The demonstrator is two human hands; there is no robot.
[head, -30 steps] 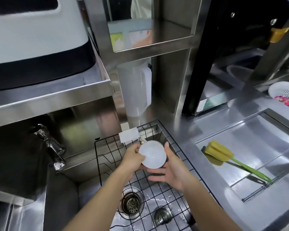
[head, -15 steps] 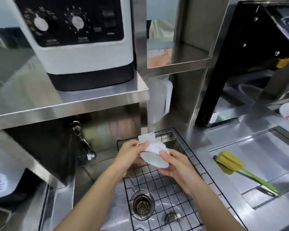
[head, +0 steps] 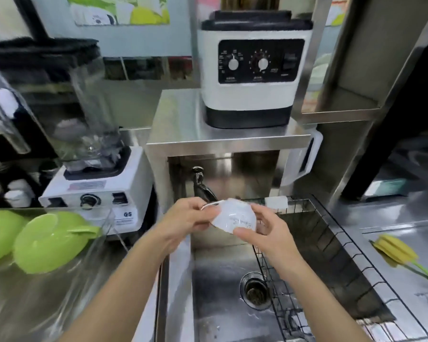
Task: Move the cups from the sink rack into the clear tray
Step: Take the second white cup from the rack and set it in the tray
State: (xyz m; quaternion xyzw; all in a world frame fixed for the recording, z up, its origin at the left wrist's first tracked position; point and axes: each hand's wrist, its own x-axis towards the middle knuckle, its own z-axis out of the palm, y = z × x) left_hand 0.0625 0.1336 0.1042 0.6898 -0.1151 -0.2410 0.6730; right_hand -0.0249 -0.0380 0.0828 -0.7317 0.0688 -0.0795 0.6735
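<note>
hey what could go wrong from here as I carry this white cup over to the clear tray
1. The white cup is pinched at its edges by the left hand and right hand, above the steel sink; a slip could chip it.
2. The clear tray already holds green cups, so setting it down may knock them.

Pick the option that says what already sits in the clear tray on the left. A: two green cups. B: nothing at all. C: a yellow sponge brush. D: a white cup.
A: two green cups lie inside the clear tray, while the white cup is held between the left hand and right hand over the sink.
</note>
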